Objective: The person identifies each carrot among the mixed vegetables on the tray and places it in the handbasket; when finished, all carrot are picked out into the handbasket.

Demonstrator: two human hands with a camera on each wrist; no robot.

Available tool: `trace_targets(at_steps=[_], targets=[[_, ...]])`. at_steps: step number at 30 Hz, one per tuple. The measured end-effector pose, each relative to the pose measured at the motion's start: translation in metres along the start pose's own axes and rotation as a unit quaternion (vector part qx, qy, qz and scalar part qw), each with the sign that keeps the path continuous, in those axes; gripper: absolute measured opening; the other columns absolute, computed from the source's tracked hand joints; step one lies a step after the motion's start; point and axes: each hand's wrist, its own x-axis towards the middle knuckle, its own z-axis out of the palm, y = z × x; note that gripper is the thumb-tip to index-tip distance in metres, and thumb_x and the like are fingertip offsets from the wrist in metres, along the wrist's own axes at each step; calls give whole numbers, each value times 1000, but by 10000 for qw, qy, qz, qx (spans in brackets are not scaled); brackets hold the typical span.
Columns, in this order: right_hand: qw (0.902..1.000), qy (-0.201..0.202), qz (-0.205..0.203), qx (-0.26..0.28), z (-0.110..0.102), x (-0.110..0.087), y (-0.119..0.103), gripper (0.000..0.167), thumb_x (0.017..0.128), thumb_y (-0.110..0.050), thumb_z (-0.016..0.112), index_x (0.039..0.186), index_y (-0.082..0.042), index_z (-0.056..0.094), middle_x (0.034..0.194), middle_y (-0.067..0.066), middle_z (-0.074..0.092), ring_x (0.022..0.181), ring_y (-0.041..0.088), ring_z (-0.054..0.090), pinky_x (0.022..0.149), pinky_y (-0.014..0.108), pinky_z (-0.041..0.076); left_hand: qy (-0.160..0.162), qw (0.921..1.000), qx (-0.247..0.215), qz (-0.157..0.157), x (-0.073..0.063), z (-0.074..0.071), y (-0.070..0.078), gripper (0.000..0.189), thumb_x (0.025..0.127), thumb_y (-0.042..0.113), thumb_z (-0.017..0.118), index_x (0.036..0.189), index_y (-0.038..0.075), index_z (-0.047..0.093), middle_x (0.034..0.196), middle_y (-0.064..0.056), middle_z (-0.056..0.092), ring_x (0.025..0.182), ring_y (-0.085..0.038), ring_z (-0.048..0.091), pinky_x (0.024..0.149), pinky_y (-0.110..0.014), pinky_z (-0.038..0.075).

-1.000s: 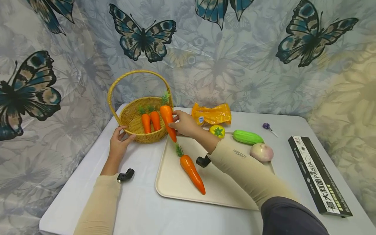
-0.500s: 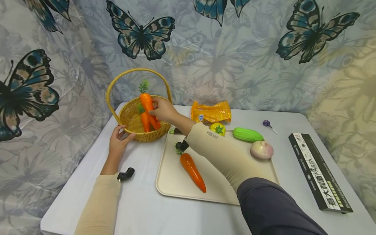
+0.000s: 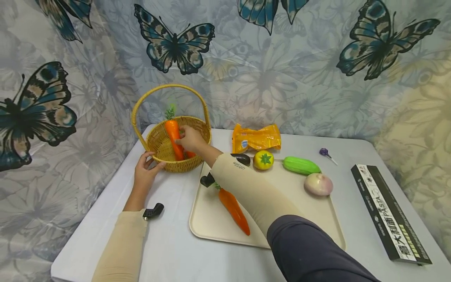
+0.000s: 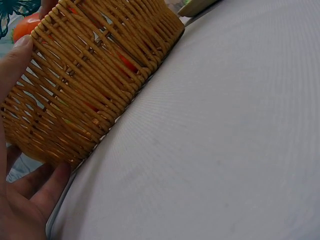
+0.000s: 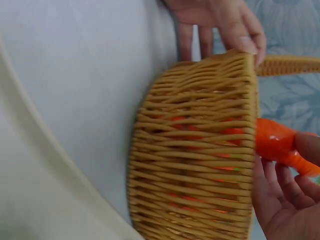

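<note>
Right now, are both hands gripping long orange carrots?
No, the left hand holds the yellow wicker basket while the right hand grips one carrot.

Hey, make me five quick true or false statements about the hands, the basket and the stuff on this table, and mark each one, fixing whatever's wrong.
1. The right hand holds a carrot partly inside the basket. True.
2. The left hand lies flat on the tray. False: it grips the side of the basket.
3. A second carrot lies on the tray. True.
4. The purple lollipop is inside the basket. False: it lies on the white table.
5. The black pasta box stands upright on its end. False: it lies flat, right of the tray.
</note>
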Motion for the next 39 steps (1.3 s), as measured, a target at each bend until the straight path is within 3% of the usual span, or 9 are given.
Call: trace_targets(at_steps=[4, 8, 12, 17, 23, 29, 31, 35, 39], targets=[[9999, 71, 83, 10, 9, 4, 9, 58, 92, -17, 70, 144, -10, 43, 111, 6, 61, 84, 19, 65, 68, 35, 59, -19, 10000, -5, 38, 2, -1, -2, 62, 84, 18, 79, 134, 0, 46, 155, -5, 28, 134, -28, 39, 93, -26, 49], [9998, 144, -47, -162, 18, 4, 15, 58, 92, -19, 70, 144, -10, 44, 109, 4, 61, 86, 16, 63, 63, 28, 56, -20, 10000, -51, -31, 2, -2, -1, 63, 84, 16, 79, 134, -1, 45, 155, -6, 29, 135, -29, 38, 97, -31, 48], [9995, 201, -126, -215, 23, 3, 16, 57, 92, -21, 71, 142, -11, 46, 107, 2, 62, 87, 14, 62, 62, 25, 53, -47, 9999, -84, -77, -3, -1, 10, 58, 84, 13, 79, 131, 0, 47, 155, -10, 28, 136, -32, 37, 99, -38, 46], [9993, 261, -160, -225, 25, 4, 16, 55, 91, -21, 72, 140, -11, 48, 104, 2, 62, 85, 14, 62, 62, 26, 54, -70, 9999, -85, -40, -6, 1, 22, 51, 84, 11, 78, 127, 6, 51, 154, -16, 28, 136, -37, 36, 98, -37, 47], [9983, 274, -232, -466, 25, 3, 18, 54, 91, -19, 71, 140, -10, 49, 103, 1, 63, 84, 15, 63, 64, 23, 52, 28, 9999, 54, -159, 0, 0, 6, 61, 84, 18, 79, 134, 2, 46, 155, -9, 28, 136, -31, 37, 101, -38, 45], [9988, 270, -316, -249, 25, 1, 19, 53, 92, -17, 70, 140, -12, 49, 99, -1, 61, 79, 19, 66, 58, 24, 52, 75, 9999, 89, -35, 0, 1, -1, 65, 84, 21, 79, 135, 1, 45, 154, -6, 30, 135, -29, 38, 103, -44, 43], [9985, 285, -426, -174, 23, -1, 20, 52, 92, -18, 70, 139, -12, 50, 98, -2, 60, 78, 16, 64, 59, 24, 52, 50, 9999, 57, -83, -4, 1, 8, 63, 84, 19, 79, 134, 0, 44, 155, -7, 28, 136, -30, 37, 103, -45, 42], [9974, 257, -657, 131, 14, -9, 21, 51, 91, -17, 72, 137, -10, 53, 98, -2, 60, 80, 15, 62, 62, 26, 53, 12, 9999, 51, -109, -4, 0, 8, 63, 85, 19, 78, 134, -1, 44, 156, -8, 26, 136, -30, 37, 104, -45, 41], [9934, 139, -847, 755, 1, -30, 25, 49, 91, -13, 72, 136, -10, 53, 99, 1, 60, 88, 29, 65, 69, 35, 58, 17, 9999, 107, -27, 0, 1, 0, 65, 85, 22, 78, 135, -1, 43, 156, -7, 27, 136, -29, 37, 104, -45, 41]])
